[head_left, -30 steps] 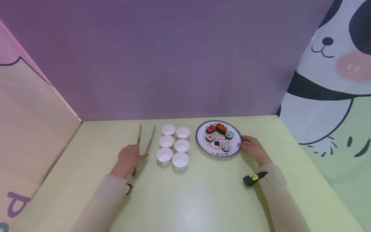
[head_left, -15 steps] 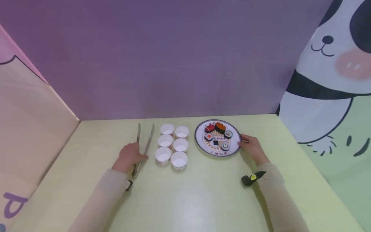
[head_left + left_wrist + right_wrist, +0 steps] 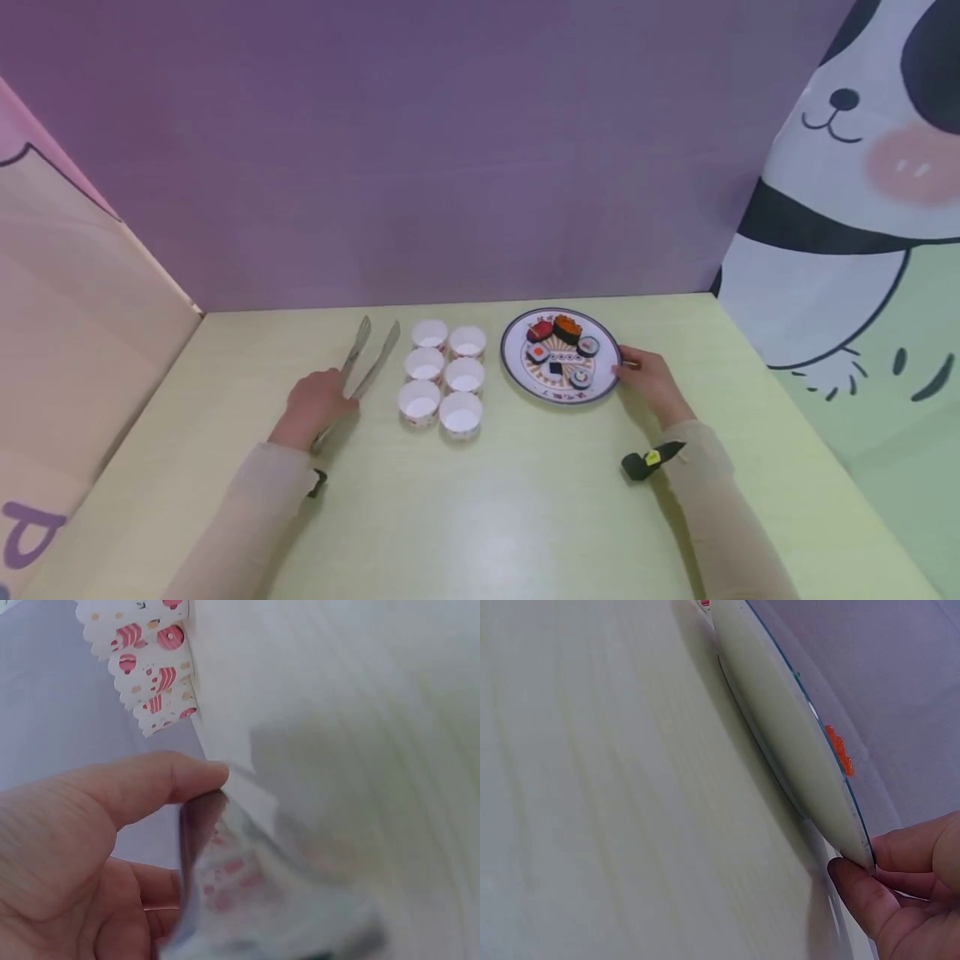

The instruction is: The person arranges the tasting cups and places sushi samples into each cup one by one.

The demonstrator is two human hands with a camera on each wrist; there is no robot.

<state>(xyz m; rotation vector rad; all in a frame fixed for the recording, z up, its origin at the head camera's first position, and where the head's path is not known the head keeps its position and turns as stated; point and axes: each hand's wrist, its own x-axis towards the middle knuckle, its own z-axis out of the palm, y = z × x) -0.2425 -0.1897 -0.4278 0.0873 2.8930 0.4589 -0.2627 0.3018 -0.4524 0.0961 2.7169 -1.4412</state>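
Note:
In the head view my left hand (image 3: pixel 317 407) grips metal tongs (image 3: pixel 362 335) left of the cups, their two arms spread and pointing away. The left wrist view shows the thumb on one edge of the shiny tongs (image 3: pixel 251 896), with fingers behind. My right hand (image 3: pixel 651 385) pinches the right rim of a round, blue-edged plate (image 3: pixel 514 358). Several sushi pieces lie on it, among them an orange roe-topped one (image 3: pixel 567 328), a red-topped one (image 3: pixel 539 332) and a roll (image 3: pixel 581 379). From the right wrist, the plate (image 3: pixel 780 720) shows its pale underside, with thumb and fingers pinching its edge.
Two columns of white paper cups (image 3: pixel 461 408) stand between the tongs and the plate; their outsides carry a red print, seen on cups (image 3: pixel 154 667) in the left wrist view. A purple wall (image 3: pixel 450 167) rises behind the pale table (image 3: pixel 480 517), with printed panels on both sides.
My left hand has moved a little left and toward me, turning the tongs so they slant more to the right. The right hand stays at the plate's rim.

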